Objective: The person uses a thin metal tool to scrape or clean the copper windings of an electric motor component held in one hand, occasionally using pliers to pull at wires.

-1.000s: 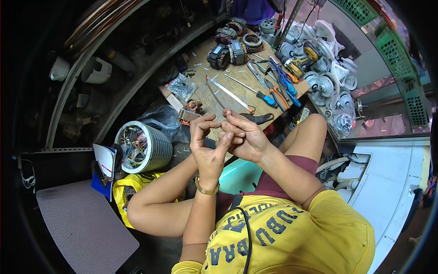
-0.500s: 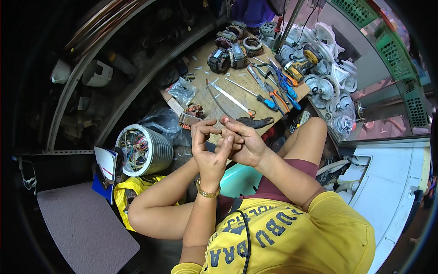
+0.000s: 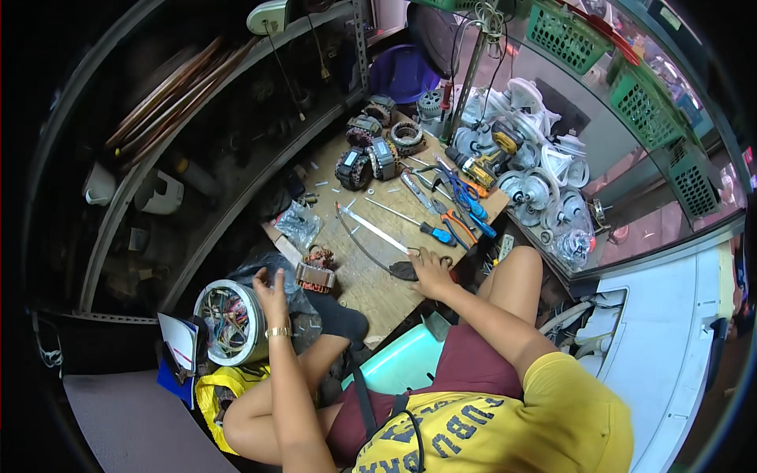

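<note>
My left hand [image 3: 272, 299] is raised at the left with its fingers apart and holds nothing, a gold watch on its wrist. Beside it, a small wire-wound stator [image 3: 317, 272] lies at the near left edge of the wooden board [image 3: 371, 296]. At the board's near right edge, my right hand [image 3: 430, 276] reaches down with fingers stretched over a dark handle-like piece [image 3: 403, 270], partly covering it. A long pale blade [image 3: 382, 229] and a thin curved dark strip [image 3: 359, 245] end close to those fingers. A blue-handled screwdriver [image 3: 435, 233] lies just beyond.
Pliers [image 3: 456, 223], a cordless drill [image 3: 477, 167] and several stators [image 3: 382, 158] lie farther back. White motor parts [image 3: 544, 189] are heaped at the right. A bucket of wires [image 3: 259, 315] stands left, and a turquoise plastic piece [image 3: 398, 356] is by my lap.
My hands were together in front of me and have parted. The left moved left near the stator; the right moved to the dark piece. The view has also shifted.
</note>
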Demonstrator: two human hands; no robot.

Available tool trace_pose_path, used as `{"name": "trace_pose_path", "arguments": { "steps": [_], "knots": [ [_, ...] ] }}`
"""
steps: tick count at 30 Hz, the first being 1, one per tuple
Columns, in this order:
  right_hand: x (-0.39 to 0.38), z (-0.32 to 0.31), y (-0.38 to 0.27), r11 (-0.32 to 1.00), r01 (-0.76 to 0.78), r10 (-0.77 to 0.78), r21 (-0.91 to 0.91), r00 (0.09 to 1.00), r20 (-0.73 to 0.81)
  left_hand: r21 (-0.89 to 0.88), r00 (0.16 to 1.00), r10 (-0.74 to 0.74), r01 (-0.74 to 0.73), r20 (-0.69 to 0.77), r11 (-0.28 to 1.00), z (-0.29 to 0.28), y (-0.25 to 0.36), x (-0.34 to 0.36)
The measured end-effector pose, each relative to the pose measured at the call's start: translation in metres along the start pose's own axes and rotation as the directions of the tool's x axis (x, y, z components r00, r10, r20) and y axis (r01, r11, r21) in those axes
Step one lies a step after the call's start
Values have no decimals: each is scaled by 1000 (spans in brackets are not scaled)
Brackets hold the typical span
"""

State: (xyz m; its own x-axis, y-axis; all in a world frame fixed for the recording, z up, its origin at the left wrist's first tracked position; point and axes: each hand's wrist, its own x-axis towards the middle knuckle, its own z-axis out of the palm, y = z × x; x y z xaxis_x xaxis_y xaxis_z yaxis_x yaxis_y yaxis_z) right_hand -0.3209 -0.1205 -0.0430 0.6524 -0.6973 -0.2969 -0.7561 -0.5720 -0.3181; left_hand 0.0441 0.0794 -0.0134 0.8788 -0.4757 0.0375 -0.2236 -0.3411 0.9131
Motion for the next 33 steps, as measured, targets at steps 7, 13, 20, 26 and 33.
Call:
{"name": "trace_pose_path", "arguments": {
  "steps": [7,13,20,26,33],
  "knots": [
    [0,35,30,979,99,-143,-178,957,-253,156,791,-365,332,490,930,32,-61,40],
    [14,28,39,951,68,-99,-300,991,-90,126,636,-441,478,633,869,51,-74,40],
    [33,35,7,976,167,-193,-143,961,-198,-83,901,-175,225,398,971,57,-50,18],
    [23,30,36,988,141,-152,-66,965,-213,292,914,295,-373,278,881,54,-33,-29],
    [21,6,31,951,231,-201,207,967,-154,320,970,85,-157,227,934,54,-33,-12]
  ]
}}
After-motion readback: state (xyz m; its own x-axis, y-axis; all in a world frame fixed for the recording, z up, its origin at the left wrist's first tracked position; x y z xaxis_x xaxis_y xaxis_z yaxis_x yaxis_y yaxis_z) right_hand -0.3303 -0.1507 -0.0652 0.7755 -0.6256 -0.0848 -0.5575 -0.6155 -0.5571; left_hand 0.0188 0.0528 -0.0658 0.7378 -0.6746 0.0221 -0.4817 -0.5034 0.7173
